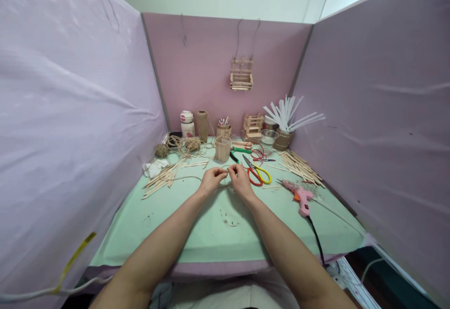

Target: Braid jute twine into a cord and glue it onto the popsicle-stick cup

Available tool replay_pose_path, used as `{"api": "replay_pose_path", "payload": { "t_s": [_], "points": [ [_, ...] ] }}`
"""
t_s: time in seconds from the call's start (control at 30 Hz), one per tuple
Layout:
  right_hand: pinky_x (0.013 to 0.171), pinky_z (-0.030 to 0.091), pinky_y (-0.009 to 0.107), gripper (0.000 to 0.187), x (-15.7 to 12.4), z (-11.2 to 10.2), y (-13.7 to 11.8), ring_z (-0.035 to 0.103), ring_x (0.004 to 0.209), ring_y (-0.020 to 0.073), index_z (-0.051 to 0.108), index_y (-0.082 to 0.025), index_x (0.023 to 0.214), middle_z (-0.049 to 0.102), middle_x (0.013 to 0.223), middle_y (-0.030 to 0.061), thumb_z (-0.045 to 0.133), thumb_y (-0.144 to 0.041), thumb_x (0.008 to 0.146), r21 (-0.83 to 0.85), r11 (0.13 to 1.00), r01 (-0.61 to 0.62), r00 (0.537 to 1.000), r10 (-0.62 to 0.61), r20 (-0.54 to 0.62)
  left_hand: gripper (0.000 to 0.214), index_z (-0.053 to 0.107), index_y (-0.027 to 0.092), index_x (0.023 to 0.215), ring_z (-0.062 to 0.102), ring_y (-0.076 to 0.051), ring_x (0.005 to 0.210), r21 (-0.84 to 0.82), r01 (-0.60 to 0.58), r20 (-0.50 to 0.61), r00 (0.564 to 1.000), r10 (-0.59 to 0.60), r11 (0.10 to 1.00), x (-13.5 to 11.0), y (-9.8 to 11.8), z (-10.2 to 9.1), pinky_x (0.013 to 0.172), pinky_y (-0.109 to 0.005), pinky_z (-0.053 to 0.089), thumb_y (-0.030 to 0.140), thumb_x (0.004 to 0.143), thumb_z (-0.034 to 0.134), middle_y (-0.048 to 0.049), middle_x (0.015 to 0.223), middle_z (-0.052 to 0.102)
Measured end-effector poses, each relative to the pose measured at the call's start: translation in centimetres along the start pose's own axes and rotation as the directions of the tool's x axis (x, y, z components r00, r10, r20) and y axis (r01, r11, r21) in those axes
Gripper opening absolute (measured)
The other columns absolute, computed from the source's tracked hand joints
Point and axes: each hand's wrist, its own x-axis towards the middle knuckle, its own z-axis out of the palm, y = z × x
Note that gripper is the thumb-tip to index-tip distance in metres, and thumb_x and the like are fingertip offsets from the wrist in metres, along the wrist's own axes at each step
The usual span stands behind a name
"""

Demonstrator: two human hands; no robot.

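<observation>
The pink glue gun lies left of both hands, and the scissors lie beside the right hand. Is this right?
No: the head view shows the glue gun lying to the right, beyond the scissors, which do lie beside the right hand.

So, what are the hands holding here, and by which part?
Thin twine: the left hand and right hand pinch it between fingertips where they meet; the rest trails left across the mat.

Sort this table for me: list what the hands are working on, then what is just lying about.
In hand: twine strand, pinched between left hand and right hand.

Lying about: scissors, pink glue gun, left stick pile, right stick pile, twine ball, small stick box, cup of white sticks.
</observation>
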Motion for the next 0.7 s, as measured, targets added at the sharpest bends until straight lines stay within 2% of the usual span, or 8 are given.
{"api": "replay_pose_path", "payload": {
  "t_s": [0.1, 0.23, 0.37, 0.43, 0.57, 0.63, 0.7],
  "points": [
    [0.068, 0.039, 0.031, 0.017, 0.2, -0.1, 0.5, 0.050, 0.072, 0.0181, 0.049, -0.021, 0.070, 0.055, 0.068, 0.0020, 0.046, -0.035, 0.079, -0.025, 0.999, -0.026, 0.998, 0.025, -0.064, 0.015, 0.068, 0.013, 0.068, 0.057, -0.014, 0.065, 0.041, 0.015, 0.009, 1.000, -0.015, 0.999, 0.0, 0.3, 0.5, 0.064, -0.027, 0.045, 0.024, 0.059, 0.071, -0.0043, 0.068, 0.067],
    [0.069, 0.038, 0.031, 0.016, 0.5, -0.6, 0.7, 0.050, 0.073, 0.0186, 0.049, -0.020, 0.073, 0.056, 0.073, 0.0031, 0.044, -0.035, 0.079, -0.048, 0.998, -0.047, 0.984, 0.038, -0.174, 0.015, 0.068, 0.011, 0.067, 0.055, -0.013, 0.060, 0.021, 0.090, 0.035, 0.995, -0.091, 0.996, -0.1, 0.9, 1.3, 0.061, -0.026, 0.043, 0.022, 0.057, 0.072, -0.0039, 0.063, 0.066],
    [0.067, 0.039, 0.031, 0.018, 0.5, -0.8, 0.6, 0.050, 0.070, 0.0177, 0.049, -0.020, 0.073, 0.056, 0.072, 0.0025, 0.045, -0.037, 0.077, -0.015, 0.998, -0.063, 0.977, 0.058, -0.206, 0.016, 0.068, 0.011, 0.067, 0.053, -0.012, 0.057, -0.010, 0.115, 0.055, 0.992, -0.115, 0.993, -0.4, 0.9, 1.4, 0.059, -0.025, 0.041, 0.022, 0.057, 0.072, -0.0033, 0.060, 0.065],
    [0.062, 0.040, 0.029, 0.018, 0.4, -0.7, 0.6, 0.049, 0.064, 0.0163, 0.050, -0.020, 0.072, 0.054, 0.067, 0.0009, 0.047, -0.037, 0.076, 0.047, 0.995, -0.085, 0.981, 0.092, -0.168, 0.014, 0.068, 0.012, 0.066, 0.053, -0.011, 0.056, -0.012, 0.121, 0.061, 0.991, -0.120, 0.993, -0.6, 0.7, 1.2, 0.058, -0.025, 0.040, 0.021, 0.056, 0.072, -0.0028, 0.059, 0.064],
    [0.048, 0.038, 0.025, 0.018, 0.6, -0.5, 0.6, 0.045, 0.051, 0.0127, 0.051, -0.020, 0.071, 0.049, 0.056, -0.0028, 0.049, -0.037, 0.073, 0.251, 0.939, -0.234, 0.972, 0.231, 0.044, 0.015, 0.067, 0.013, 0.066, 0.054, -0.012, 0.058, -0.067, 0.117, 0.022, 0.993, -0.116, 0.991, -0.7, 0.2, 0.5, 0.060, -0.026, 0.040, 0.023, 0.057, 0.071, -0.0032, 0.063, 0.065],
    [0.046, 0.038, 0.024, 0.017, 0.7, -0.5, 0.5, 0.048, 0.053, 0.0127, 0.051, -0.020, 0.072, 0.052, 0.060, -0.0017, 0.050, -0.037, 0.071, 0.301, 0.912, -0.280, 0.960, 0.263, 0.095, 0.017, 0.067, 0.013, 0.069, 0.055, -0.013, 0.061, -0.107, 0.102, -0.006, 0.995, -0.104, 0.989, -0.6, 0.1, 0.3, 0.061, -0.026, 0.040, 0.025, 0.057, 0.071, -0.0039, 0.067, 0.066],
    [0.047, 0.038, 0.023, 0.019, 0.7, -0.6, 0.3, 0.051, 0.058, 0.0134, 0.053, -0.019, 0.074, 0.055, 0.067, 0.0001, 0.054, -0.038, 0.069, 0.278, 0.924, -0.261, 0.965, 0.241, 0.104, 0.020, 0.067, 0.013, 0.071, 0.056, -0.013, 0.063, -0.118, 0.087, -0.022, 0.996, -0.090, 0.989, -0.4, 0.1, 0.1, 0.064, -0.027, 0.041, 0.027, 0.057, 0.071, -0.0045, 0.069, 0.067]
  ]
}}
